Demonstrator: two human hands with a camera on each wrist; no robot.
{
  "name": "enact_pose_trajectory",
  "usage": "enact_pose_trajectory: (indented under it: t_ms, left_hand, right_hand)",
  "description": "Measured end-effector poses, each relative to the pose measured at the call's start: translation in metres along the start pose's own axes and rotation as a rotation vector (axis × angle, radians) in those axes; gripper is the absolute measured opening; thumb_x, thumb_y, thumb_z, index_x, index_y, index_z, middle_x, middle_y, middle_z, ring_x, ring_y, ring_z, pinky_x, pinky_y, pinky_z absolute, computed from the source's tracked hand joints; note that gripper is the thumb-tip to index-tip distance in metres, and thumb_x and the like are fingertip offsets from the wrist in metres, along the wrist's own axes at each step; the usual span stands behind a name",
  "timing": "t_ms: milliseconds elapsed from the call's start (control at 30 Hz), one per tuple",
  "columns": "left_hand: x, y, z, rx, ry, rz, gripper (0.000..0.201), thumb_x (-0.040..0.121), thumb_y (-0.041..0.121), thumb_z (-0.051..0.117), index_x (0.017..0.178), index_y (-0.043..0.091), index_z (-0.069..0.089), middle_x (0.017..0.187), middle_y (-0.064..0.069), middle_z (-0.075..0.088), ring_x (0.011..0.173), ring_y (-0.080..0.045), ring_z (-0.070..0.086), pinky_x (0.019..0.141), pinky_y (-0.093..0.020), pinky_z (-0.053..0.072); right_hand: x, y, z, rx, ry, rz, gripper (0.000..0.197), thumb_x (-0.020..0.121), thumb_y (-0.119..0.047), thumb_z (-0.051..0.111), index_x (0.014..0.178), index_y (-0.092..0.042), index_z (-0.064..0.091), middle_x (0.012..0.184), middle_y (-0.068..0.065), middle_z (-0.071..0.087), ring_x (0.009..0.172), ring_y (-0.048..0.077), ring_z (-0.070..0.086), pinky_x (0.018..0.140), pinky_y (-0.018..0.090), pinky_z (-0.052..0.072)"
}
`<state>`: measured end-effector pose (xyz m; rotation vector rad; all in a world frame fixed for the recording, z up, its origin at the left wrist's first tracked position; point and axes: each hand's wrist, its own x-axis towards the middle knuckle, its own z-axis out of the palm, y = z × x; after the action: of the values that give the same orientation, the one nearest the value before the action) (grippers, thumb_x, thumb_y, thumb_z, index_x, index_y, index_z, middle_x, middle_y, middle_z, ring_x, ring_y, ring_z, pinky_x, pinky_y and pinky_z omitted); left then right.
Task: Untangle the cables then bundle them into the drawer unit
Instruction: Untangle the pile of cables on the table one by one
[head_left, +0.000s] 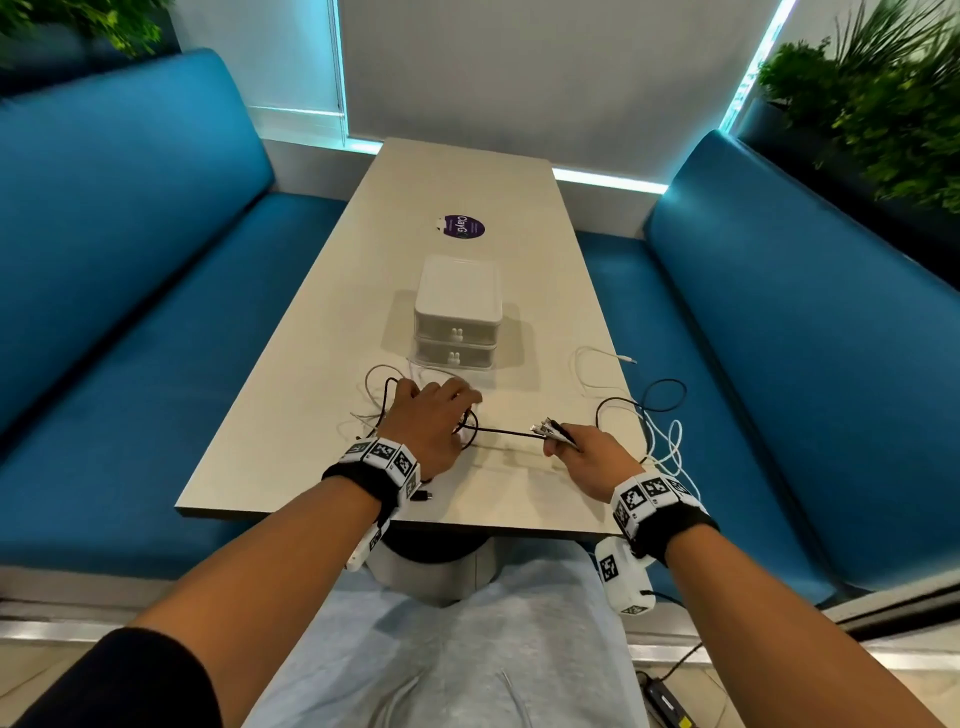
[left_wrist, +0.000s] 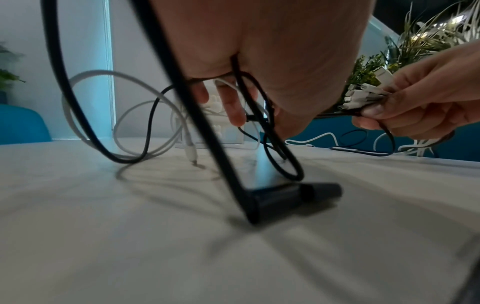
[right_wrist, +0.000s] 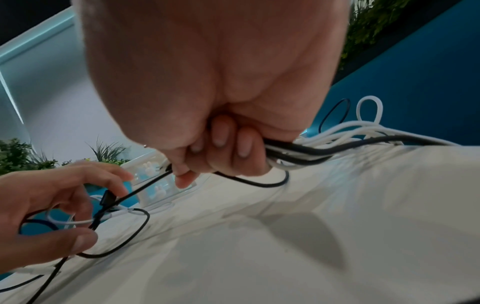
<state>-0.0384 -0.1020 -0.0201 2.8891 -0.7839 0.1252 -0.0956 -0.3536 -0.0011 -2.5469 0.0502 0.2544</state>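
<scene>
A white two-drawer unit (head_left: 458, 312) stands mid-table, both drawers closed. Just in front of it my left hand (head_left: 441, 410) hovers low over a tangle of black and white cables (head_left: 379, 400); its thumb and fingers (right_wrist: 85, 240) curl round a black cable (right_wrist: 122, 198) near a plug. That black cable (head_left: 504, 431) runs taut to my right hand (head_left: 558, 447), which grips a bunch of cable ends (left_wrist: 363, 93), with black and white leads trailing out behind it (right_wrist: 337, 144). A black plug (left_wrist: 293, 197) lies on the table under my left wrist.
Loose white cable (head_left: 597, 374) and black cable loops (head_left: 662, 397) spill over the table's right edge. A purple round sticker (head_left: 464, 227) sits beyond the drawer unit. Blue bench seats (head_left: 130, 312) flank the table (head_left: 311, 493); plants stand at both far corners.
</scene>
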Motion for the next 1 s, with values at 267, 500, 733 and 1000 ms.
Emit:
enact_pose_trajectory:
  t_ms: [267, 500, 733, 1000]
  left_hand:
    - [0.001, -0.01, 0.002, 0.044, -0.011, -0.034, 0.018, 0.095, 0.046, 0.05, 0.108, 0.036, 0.058, 0.106, 0.012, 0.068, 0.093, -0.014, 0.061, 0.098, -0.04, 0.021]
    - [-0.002, -0.01, -0.001, 0.089, 0.034, -0.003, 0.023, 0.095, 0.032, 0.054, 0.117, 0.036, 0.057, 0.114, 0.012, 0.065, 0.093, -0.018, 0.063, 0.098, -0.042, 0.025]
    - [-0.006, -0.011, -0.002, 0.109, -0.028, -0.092, 0.034, 0.097, 0.032, 0.05, 0.131, 0.032, 0.05, 0.12, 0.009, 0.063, 0.096, -0.023, 0.06, 0.099, -0.041, 0.025]
    - [0.004, 0.01, -0.005, 0.392, -0.038, 0.074, 0.08, 0.077, 0.016, 0.07, 0.145, 0.022, 0.029, 0.143, -0.004, 0.041, 0.13, -0.03, 0.039, 0.111, -0.054, 0.02]
  right_hand:
    - [-0.004, 0.008, -0.005, -0.027, 0.022, 0.046, 0.022, 0.099, -0.027, 0.045, 0.086, -0.024, 0.063, 0.075, -0.001, 0.061, 0.063, 0.012, 0.055, 0.057, 0.024, 0.04]
    - [0.0, 0.013, -0.005, -0.071, 0.123, 0.191, 0.022, 0.099, -0.027, 0.045, 0.086, -0.025, 0.062, 0.08, 0.004, 0.061, 0.066, 0.019, 0.057, 0.05, 0.026, 0.037]
    - [-0.001, 0.012, -0.011, -0.108, 0.059, 0.189, 0.024, 0.096, -0.02, 0.045, 0.081, -0.026, 0.062, 0.081, 0.003, 0.061, 0.071, 0.023, 0.059, 0.052, 0.027, 0.038]
    - [0.0, -0.004, -0.012, -0.093, -0.036, 0.083, 0.022, 0.095, -0.019, 0.045, 0.081, -0.027, 0.06, 0.089, 0.001, 0.064, 0.077, 0.019, 0.057, 0.063, 0.029, 0.041]
